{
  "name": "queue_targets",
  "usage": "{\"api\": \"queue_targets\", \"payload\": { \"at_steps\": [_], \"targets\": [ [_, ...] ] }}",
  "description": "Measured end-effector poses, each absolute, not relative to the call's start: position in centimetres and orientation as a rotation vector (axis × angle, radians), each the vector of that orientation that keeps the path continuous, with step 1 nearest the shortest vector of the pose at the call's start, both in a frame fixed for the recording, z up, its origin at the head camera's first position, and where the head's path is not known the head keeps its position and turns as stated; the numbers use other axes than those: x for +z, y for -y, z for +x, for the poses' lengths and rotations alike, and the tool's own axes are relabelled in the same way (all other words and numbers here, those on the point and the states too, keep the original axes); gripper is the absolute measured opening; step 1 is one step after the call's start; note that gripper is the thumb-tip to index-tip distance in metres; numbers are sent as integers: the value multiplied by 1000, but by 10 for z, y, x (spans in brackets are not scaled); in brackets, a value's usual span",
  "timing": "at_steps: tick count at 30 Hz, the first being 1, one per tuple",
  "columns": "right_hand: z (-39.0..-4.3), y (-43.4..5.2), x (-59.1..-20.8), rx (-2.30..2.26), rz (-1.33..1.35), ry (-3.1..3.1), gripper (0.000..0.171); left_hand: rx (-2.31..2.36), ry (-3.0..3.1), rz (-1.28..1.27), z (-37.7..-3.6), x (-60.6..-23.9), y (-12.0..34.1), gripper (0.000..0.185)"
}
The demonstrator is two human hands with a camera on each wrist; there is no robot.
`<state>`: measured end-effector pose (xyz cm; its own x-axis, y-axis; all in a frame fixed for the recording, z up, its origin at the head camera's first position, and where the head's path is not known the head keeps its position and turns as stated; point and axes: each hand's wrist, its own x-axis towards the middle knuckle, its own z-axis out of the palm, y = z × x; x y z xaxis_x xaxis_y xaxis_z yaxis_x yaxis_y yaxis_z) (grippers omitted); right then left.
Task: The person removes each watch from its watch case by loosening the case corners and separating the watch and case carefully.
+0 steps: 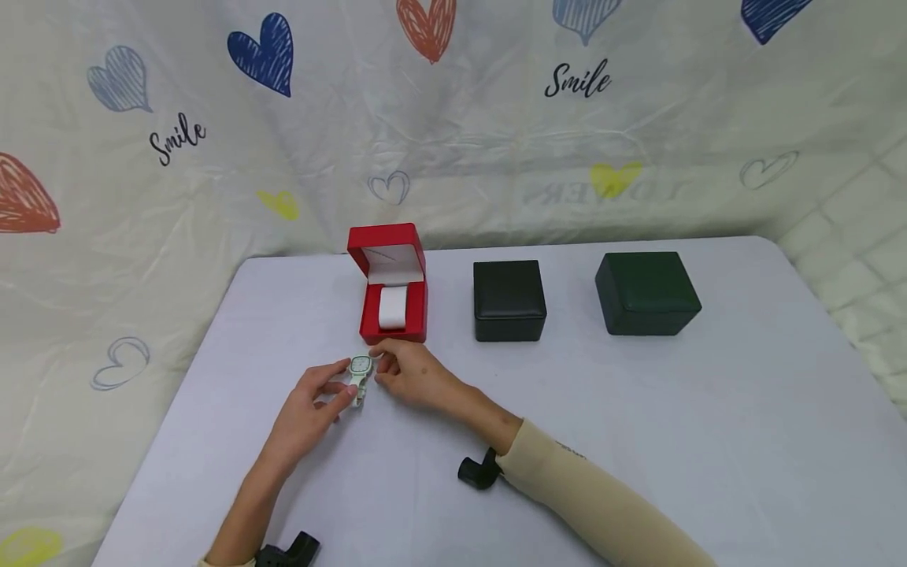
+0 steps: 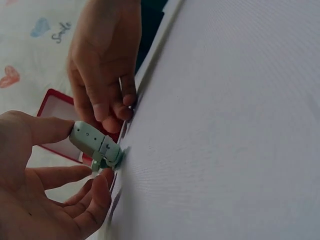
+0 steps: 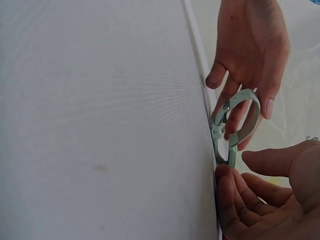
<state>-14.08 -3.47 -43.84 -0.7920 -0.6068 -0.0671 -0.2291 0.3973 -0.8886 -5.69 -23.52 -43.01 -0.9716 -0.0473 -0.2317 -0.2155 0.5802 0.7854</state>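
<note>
A wristwatch (image 1: 360, 365) with a pale mint-green strap lies low over the white tabletop, its strap fastened into a loop. My left hand (image 1: 306, 416) holds it from the left, thumb and fingers around the strap (image 2: 89, 136). From the other side my right hand (image 1: 418, 376) reaches in with loosely bent fingers, their tips right at the end of the watch (image 3: 226, 152); thumb and fingers stand apart. Just behind both hands stands an opened red watch box (image 1: 366, 311) with a white cushion (image 1: 393, 307) inside.
A closed black box (image 1: 510, 301) stands to the right of the red one, and a closed dark green box (image 1: 648, 293) farther right. Behind the table (image 1: 638, 441) hangs a light curtain (image 1: 482, 142) printed with hearts and words. A black wrist camera (image 1: 478, 471) sits under the right sleeve.
</note>
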Motion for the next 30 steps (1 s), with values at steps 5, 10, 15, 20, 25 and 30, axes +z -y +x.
{"api": "queue_targets", "payload": {
  "at_steps": [5, 10, 15, 20, 25, 30],
  "targets": [
    [-140, 32, -436, -1361, -735, -2270, 34, 1326, -2659, -226, -57, -429, 236, 54],
    [-140, 25, -430, -1381, -713, -2277, 29, 1364, -2774, -230, -59, -426, 232, 46],
    [-140, 15, -422, -1455, -694, -2307, 27, 1429, -2902, -194, -62, -421, 224, 38],
    [-141, 3, -414, -1598, -660, -2342, 24, 1507, -2951, -102, -71, -413, 212, 34],
    [-146, -9, -406, -1689, -628, -2440, 20, 1608, -2926, 10, -82, -404, 197, 32],
    [-151, -23, -397, -1782, -616, -2525, 19, 1694, -2916, 76, -90, -399, 182, 32]
  ]
}}
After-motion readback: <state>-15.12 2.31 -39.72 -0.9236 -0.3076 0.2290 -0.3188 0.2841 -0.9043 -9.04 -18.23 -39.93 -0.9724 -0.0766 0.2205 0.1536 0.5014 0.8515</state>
